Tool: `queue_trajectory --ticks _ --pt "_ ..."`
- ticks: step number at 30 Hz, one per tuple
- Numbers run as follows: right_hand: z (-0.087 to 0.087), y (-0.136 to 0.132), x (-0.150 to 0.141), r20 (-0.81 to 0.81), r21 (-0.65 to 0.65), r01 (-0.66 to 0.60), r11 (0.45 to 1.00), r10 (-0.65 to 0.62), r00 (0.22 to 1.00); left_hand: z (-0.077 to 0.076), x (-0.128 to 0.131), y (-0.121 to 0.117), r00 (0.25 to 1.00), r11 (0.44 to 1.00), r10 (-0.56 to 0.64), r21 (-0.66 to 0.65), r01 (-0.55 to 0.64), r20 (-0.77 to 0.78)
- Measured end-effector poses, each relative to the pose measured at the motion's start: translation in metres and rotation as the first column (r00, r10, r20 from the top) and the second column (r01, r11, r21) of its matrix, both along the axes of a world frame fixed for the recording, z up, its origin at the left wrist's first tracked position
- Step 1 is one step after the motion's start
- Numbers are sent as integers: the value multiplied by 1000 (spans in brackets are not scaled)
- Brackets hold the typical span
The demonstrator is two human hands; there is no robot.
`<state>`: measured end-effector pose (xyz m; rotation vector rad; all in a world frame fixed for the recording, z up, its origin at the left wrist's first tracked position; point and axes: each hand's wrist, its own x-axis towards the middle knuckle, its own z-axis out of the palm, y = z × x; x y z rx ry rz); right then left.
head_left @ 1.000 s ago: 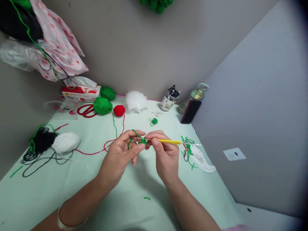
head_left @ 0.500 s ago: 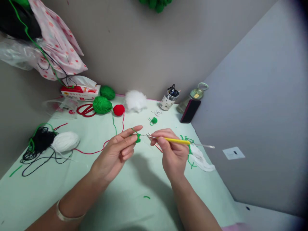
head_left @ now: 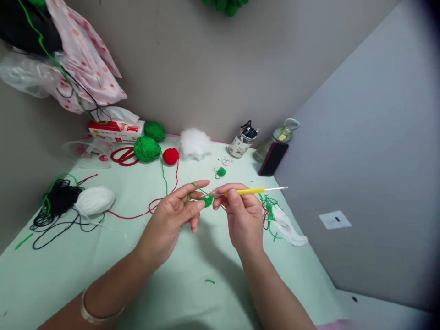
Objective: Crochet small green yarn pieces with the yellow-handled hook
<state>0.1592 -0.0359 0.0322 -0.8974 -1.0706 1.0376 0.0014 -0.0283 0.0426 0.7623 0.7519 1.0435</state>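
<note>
Between the thumb and fingers of my left hand [head_left: 175,211] is pinched a small green crochet piece [head_left: 208,201]. Green yarn [head_left: 199,187] runs over the raised index finger of that hand. My right hand [head_left: 242,215] grips a crochet hook [head_left: 250,191] by its yellow handle, pen-like. One thin metal end points left into the green piece; the other sticks out to the right. Whether the hook tip has caught a loop is too small to tell. Beyond the hands lies a small green ball [head_left: 221,172] with a loose tail.
Green yarn balls [head_left: 147,149], a red ball [head_left: 171,156], white stuffing [head_left: 195,143] and red-handled scissors [head_left: 123,156] lie at the back. White yarn [head_left: 94,200] and black yarn [head_left: 62,199] sit left. A pen jar [head_left: 239,145], bottle and phone [head_left: 273,158] stand back right, scraps [head_left: 270,206] nearer.
My left hand and the green piece have moved slightly right, toward my right hand. The crochet hook has swung more level, its right end rising and shifting left.
</note>
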Motion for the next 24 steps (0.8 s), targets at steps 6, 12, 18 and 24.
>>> queue_trajectory --ticks 6,12,18,24 --pt "6 -4 0 55 34 -21 999 19 998 0 -5 -1 1000 1000 6 18 -6 -23" --pt "3 -13 0 457 379 15 925 -202 866 -7 -4 -3 985 987 93 142 -73 -143" --pt "-12 -13 -4 630 717 -75 693 -598 496 -7 2 -7 999 998 50 34 -51 10" --pt "-3 -9 -2 417 419 80 904 -270 868 0 -4 0 978 979 -40 -188 79 204"
